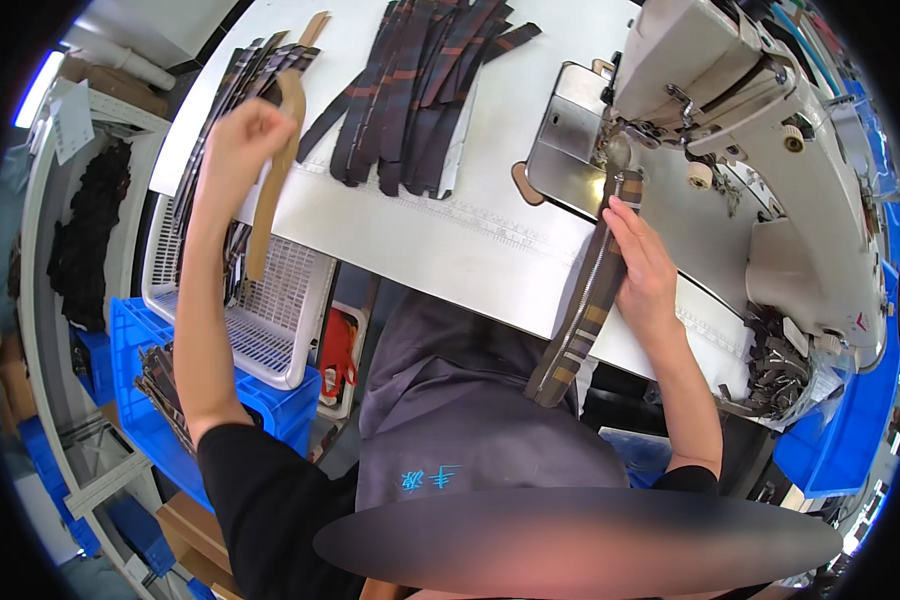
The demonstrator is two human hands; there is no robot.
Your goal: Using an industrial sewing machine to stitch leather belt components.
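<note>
My left hand [245, 140] is raised over the left side of the table, its fingers closed at the edge of a tan strip [265, 210] that hangs down past the table edge. Patterned dark strips [240, 85] lie beneath and beside that hand. On the right, a plaid strip with a metal zipper [590, 300] runs from under the presser foot of the sewing machine [710, 75] down over the table edge to my lap. My right hand [645, 265] holds this zipper strip close to the needle area, fingers together along its right edge; the thumb is hidden.
A pile of dark plaid strips [410, 100] lies at the back of the white table [420, 235]. Left of my lap, a white basket [280, 345] sits on a blue crate [295, 410]. Dark scraps [780, 365] lie right of the machine, beside a blue bin [835, 430].
</note>
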